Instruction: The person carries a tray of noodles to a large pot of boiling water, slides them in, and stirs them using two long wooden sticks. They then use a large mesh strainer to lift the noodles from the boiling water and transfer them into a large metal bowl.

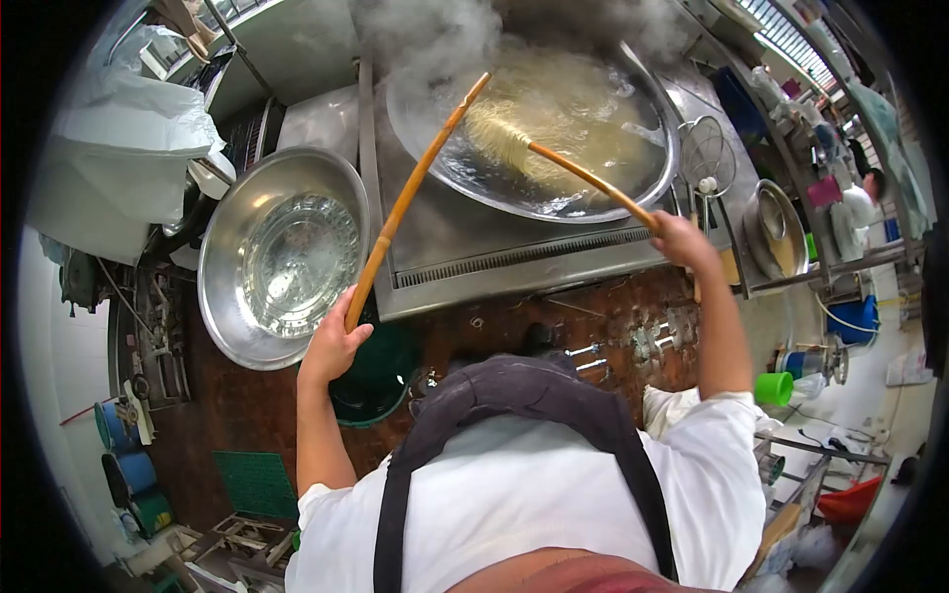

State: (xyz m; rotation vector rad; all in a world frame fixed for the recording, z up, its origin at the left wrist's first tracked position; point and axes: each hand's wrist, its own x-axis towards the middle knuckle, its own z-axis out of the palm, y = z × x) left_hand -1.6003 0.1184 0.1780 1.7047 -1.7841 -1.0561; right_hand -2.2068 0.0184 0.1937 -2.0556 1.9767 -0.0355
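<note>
A long wooden stick point(410, 193) is gripped near its lower end by my left hand point(336, 339); its upper tip reaches over the left side of a big wok point(455, 185). My right hand point(682, 244) is closed round a second wooden stick point(593, 180), whose far end meets a bundle of pale noodles point(504, 138). The noodles lie partly in cloudy, bubbling water point(583, 109) in the wok. Steam hides the wok's far rim. To the left, near my left hand, stands a wide steel basin point(222, 296) holding clear water.
The wok sits in a steel stove point(425, 247). Wire strainers point(707, 158) and a smaller metal pot point(761, 222) are to the right. A dark green tub point(381, 381) is below my left hand. Floor tiles point(633, 331) look wet. Another person point(862, 203) is at far right.
</note>
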